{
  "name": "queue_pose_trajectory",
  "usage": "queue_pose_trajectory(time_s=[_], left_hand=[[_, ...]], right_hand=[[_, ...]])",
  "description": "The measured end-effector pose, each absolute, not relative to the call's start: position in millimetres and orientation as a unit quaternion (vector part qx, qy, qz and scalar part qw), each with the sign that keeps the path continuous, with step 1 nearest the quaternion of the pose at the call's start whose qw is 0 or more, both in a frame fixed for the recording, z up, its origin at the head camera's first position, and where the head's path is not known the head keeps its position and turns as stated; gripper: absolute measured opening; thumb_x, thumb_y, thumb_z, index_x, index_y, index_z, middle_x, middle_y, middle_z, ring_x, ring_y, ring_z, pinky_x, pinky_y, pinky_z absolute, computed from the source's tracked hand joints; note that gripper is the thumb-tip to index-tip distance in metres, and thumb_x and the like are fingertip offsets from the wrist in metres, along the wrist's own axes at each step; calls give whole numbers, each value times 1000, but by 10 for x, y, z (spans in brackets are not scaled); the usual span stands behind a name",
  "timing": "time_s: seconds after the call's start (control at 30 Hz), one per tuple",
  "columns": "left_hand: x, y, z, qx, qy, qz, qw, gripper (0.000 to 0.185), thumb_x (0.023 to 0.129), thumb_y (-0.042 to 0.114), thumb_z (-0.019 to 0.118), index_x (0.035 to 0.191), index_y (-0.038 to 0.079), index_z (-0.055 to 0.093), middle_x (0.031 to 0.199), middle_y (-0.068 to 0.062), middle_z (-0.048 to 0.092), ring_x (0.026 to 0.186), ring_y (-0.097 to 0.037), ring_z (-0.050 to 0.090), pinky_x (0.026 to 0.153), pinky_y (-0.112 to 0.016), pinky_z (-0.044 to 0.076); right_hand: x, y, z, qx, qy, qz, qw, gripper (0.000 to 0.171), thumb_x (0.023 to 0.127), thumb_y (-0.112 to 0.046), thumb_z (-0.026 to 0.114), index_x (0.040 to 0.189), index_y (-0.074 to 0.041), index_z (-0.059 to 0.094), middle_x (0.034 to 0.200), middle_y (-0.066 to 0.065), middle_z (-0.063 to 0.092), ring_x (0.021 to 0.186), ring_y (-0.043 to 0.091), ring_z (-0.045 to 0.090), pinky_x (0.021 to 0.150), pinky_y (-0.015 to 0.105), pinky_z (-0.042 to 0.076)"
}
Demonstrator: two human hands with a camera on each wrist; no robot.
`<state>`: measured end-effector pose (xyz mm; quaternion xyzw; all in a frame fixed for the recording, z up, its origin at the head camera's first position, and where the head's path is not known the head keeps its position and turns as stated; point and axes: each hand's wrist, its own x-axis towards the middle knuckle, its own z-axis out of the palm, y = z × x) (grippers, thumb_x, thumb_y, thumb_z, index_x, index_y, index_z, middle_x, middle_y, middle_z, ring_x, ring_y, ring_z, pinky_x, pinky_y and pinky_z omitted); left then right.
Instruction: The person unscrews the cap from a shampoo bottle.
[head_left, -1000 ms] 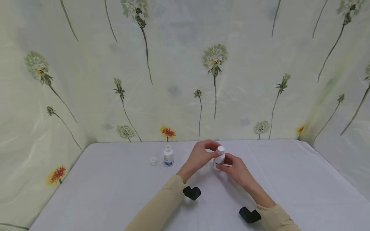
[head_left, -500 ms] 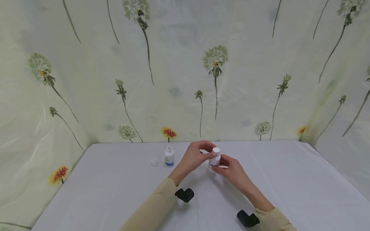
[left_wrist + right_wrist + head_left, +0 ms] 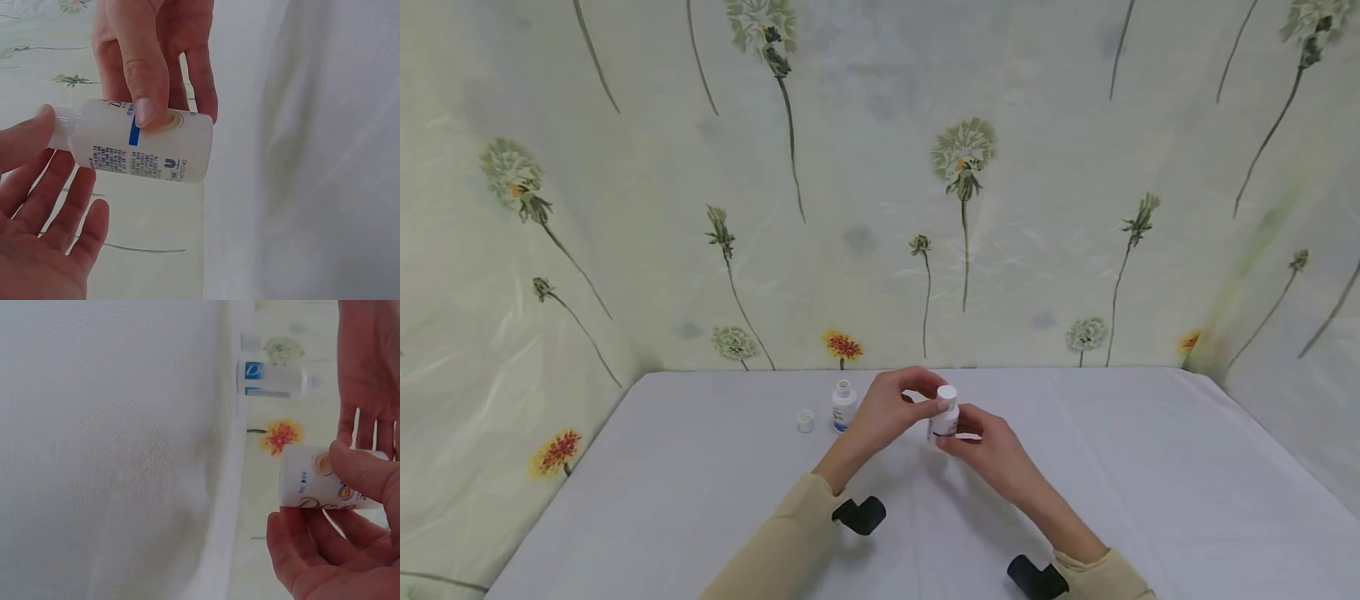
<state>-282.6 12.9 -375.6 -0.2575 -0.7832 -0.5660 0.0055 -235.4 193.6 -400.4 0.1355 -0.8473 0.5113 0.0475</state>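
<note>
1. Nearest: two tan sleeves (image 3: pixel 790 542) entering from bottom edge, black wrist-mounted cameras (image 3: pixel 859 514) under each forearm.
2. Right hand (image 3: pixel 992 450) over tabletop (image 3: pixel 662 500) centre; grip closed round body of small white bottle (image 3: pixel 943 415), thumb across its label, fingers curled behind. Same hold clear in left wrist view (image 3: pixel 147 144) and right wrist view (image 3: pixel 325 478).
3. Small white bottle held above tabletop, between both hands, tilted slightly, white cap (image 3: pixel 947 392) on top.
4. Left hand (image 3: pixel 891 408) just left of bottle; thumb tip touching cap end, other fingers loosely curved around and above cap. Grip on cap light, fingers mostly relaxed in left wrist view; whether pinching firmly, cannot tell.
5. Farther left, behind left hand: second white bottle (image 3: pixel 843 405) standing upright on tabletop, blue on label, neck uncapped.
6. Just left of that: loose white cap (image 3: pixel 806 421) lying on tabletop, apart from second bottle.
7. Farthest: pale curtain backdrop (image 3: pixel 880 183) printed with dandelions and orange flowers, rising behind tabletop's far edge.
</note>
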Motion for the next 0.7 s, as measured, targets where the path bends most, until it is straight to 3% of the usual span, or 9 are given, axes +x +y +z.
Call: queue_pose_trajectory(time_s=[0.7], left_hand=[[-2545,-240,-3703,-247,-788,-563,-7,20,88,28,76,107,21,71,97,11,69,94,-10,61,80,-34,51]], right_hand=[[-2138,1638,-3945,121,-838,531,6,38,86,-15,78,121,-9,65,111,2,69,106,20,63,90,37,52]])
